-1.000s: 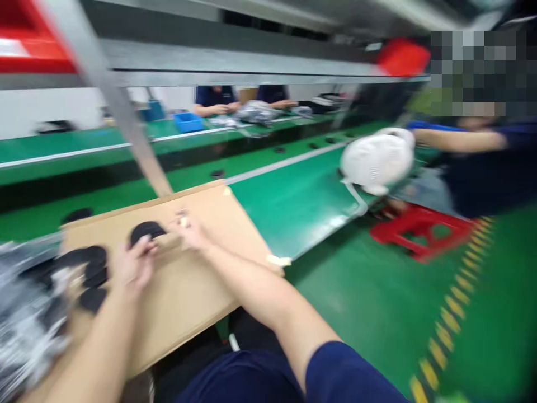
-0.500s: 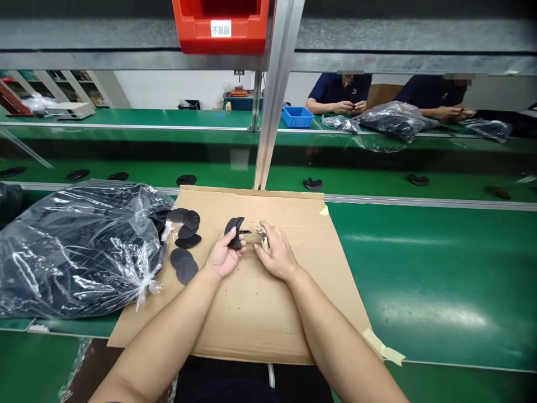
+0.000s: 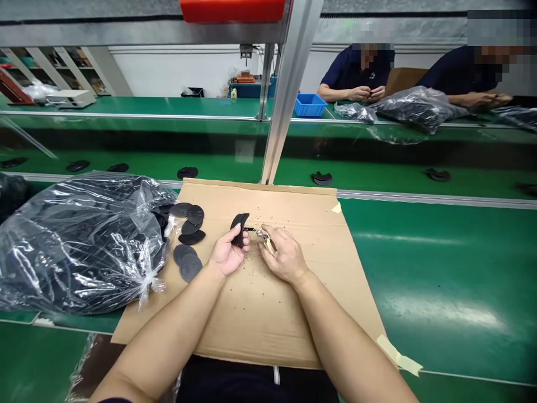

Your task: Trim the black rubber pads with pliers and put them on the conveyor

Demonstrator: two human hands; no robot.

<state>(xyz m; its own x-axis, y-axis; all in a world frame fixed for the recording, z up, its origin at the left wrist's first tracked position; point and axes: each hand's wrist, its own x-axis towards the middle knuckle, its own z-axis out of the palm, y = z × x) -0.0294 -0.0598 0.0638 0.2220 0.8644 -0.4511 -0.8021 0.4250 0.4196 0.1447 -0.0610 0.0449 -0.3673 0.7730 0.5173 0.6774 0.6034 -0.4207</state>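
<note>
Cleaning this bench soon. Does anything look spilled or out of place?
Dark specks are scattered across the cardboard, around the left hand and right hand; they look spilled but are too small to identify. Tape at its near corner sticks out past the edge.

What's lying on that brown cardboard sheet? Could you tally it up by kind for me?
Flat round black discs: 6
Curved black piece in the left hand: 1
Small shiny metal part in the right hand: 1
Clear plastic bag of black pieces: 1
Total: 9

Plastic bag [image 3: 79, 246] at left, discs [image 3: 191, 267] just right of it, on cardboard sheet [image 3: 319, 313]
</note>
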